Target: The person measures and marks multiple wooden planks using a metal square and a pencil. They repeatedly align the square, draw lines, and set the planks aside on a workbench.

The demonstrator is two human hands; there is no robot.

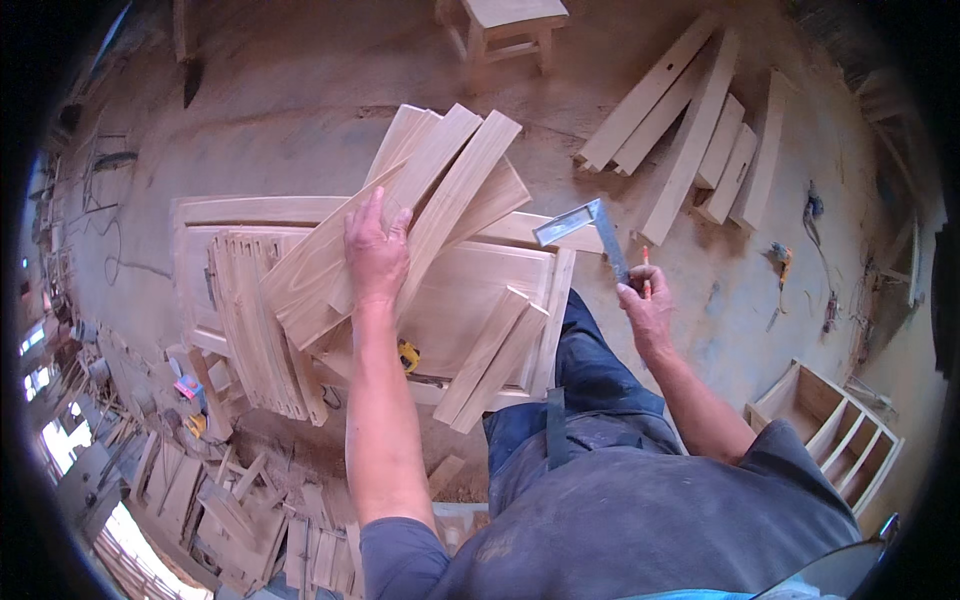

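My left hand [376, 250] lies on a wide pale wooden board [318, 272], its fingers stretched out and the thumb apart. That board rests slanted among several fanned-out boards [462, 185] on top of a panelled wooden door [470, 290]. To the right, my right hand [648, 312] is closed around the blade of a metal try square [606, 238], whose thicker arm points left. An orange pencil [647, 270] sticks up from between the same fingers. The square is held in the air, right of the door.
Slotted wooden pieces [262, 325] lie side by side on the door's left part, two short strips [495, 360] on its right. A yellow tape measure [408, 356] sits near my left forearm. Long timbers [690, 130], a stool [510, 25] and a wooden frame [828, 435] stand around.
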